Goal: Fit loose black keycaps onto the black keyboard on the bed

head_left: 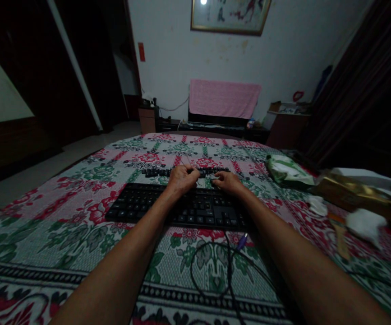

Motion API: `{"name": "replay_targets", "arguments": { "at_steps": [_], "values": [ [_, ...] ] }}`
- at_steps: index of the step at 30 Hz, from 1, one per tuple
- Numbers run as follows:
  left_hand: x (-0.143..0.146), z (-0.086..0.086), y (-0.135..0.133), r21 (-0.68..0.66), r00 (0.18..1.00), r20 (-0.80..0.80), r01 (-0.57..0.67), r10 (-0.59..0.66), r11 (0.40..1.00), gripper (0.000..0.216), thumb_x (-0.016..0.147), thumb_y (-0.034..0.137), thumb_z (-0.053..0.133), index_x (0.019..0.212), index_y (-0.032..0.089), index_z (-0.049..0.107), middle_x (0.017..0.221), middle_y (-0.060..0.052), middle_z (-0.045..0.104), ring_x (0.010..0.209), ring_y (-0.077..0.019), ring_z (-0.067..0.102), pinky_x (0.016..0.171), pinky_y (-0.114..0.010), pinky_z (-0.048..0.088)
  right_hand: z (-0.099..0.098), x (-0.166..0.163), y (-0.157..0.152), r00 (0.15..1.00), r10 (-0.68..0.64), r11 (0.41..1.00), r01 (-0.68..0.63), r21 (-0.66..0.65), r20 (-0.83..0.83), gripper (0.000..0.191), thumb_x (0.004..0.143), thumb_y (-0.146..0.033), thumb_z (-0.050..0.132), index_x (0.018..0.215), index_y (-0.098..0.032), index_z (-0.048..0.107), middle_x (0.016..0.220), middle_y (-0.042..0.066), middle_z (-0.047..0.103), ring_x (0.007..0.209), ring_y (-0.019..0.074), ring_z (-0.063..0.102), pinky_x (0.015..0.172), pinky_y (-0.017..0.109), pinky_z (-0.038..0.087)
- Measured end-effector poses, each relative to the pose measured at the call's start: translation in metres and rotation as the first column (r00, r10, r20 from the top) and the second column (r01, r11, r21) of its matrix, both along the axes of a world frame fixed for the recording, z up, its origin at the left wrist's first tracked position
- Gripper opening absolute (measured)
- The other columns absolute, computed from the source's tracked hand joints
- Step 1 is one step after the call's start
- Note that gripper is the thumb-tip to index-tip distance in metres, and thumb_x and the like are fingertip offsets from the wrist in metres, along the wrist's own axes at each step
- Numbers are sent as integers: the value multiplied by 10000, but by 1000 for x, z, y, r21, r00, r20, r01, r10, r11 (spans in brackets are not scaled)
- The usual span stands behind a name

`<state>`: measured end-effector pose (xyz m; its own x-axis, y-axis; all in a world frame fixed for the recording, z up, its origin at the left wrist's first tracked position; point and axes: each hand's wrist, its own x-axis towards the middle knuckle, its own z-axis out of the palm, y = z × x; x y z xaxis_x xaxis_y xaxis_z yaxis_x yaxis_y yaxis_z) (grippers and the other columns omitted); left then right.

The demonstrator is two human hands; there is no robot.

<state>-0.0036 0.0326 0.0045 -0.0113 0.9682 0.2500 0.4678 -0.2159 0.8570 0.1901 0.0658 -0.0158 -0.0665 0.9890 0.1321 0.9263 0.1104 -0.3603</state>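
Note:
A black keyboard (pixel 137 204) lies on a floral bedspread (pixel 46 216). Both my arms reach out over it. My left hand (pixel 181 178) is closed into a loose fist at the keyboard's far edge and seems to pinch a thin stick-like thing that I cannot make out. My right hand (pixel 226 181) rests beside it with its fingers curled, on or near a small dark piece. Just beyond the hands lies a row of loose black keycaps (pixel 158 172). The keyboard's cable (pixel 215 266) coils toward me, ending in a purple plug (pixel 242 241).
A green-and-white plastic packet (pixel 287 170) lies to the right, with a golden box (pixel 351 192) and white crumpled tissue (pixel 364 224) further right. Beyond the bed stand a low dark cabinet and a television draped in pink cloth (pixel 224 98). A framed picture (pixel 231 16) hangs on the wall.

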Motion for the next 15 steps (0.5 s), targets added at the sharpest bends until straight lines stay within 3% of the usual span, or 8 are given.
{"name": "replay_targets", "arguments": {
  "at_steps": [4,7,15],
  "values": [
    [-1,0,1,3,1000,-5,4,-4,1000,249,713,341,502,793,174,669,583,-2,654,511,-116,610,487,-177,428,5,2,-2,996,80,992,-83,-94,-36,350,688,-295,648,1015,-168,661,935,26,698,858,157,627,724,204,445],
    [-1,-2,2,3,1000,-11,6,-6,1000,260,718,351,498,807,175,667,588,0,655,493,-110,599,483,-179,421,6,2,-1,997,72,990,-71,-119,2,278,685,-280,635,935,-165,681,842,8,699,781,143,624,662,190,429],
    [1,-3,2,36,999,-33,12,-11,999,271,724,359,509,821,164,671,567,-4,645,520,-119,600,512,-191,428,3,-10,12,995,29,999,-31,15,94,218,716,-303,586,862,-179,690,787,34,693,738,155,615,614,204,397]
  ]
}}
